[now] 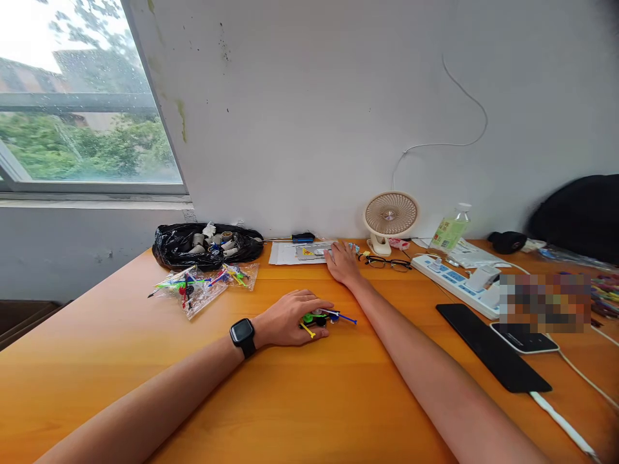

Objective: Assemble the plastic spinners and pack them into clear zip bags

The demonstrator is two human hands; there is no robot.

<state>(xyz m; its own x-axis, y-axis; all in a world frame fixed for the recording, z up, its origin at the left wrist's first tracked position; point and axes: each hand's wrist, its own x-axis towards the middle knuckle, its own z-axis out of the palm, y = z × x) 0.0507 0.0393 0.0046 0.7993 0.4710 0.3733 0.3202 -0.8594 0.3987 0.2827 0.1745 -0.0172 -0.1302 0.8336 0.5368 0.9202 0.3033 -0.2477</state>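
Observation:
On the table in front of me, my left hand (294, 317), with a black watch on its wrist, curls around a cluster of small coloured plastic parts (316, 319). Yellow, blue and white stick ends jut out from under its fingers, with green and black pieces between them. My right hand (343, 263) is stretched out to the back of the table. Its fingers are extended over the right end of a clear packet (309, 252) with small yellow bits, lying on white papers (283, 253). What lies under those fingertips is hidden.
Clear bags of coloured sticks (193, 290) lie at left, before a black plastic bag (169, 248) holding rubbish. A fan (391, 216), glasses (384, 262), a bottle (449, 232), a power strip (452, 283) and a black phone-like slab (491, 345) are at right.

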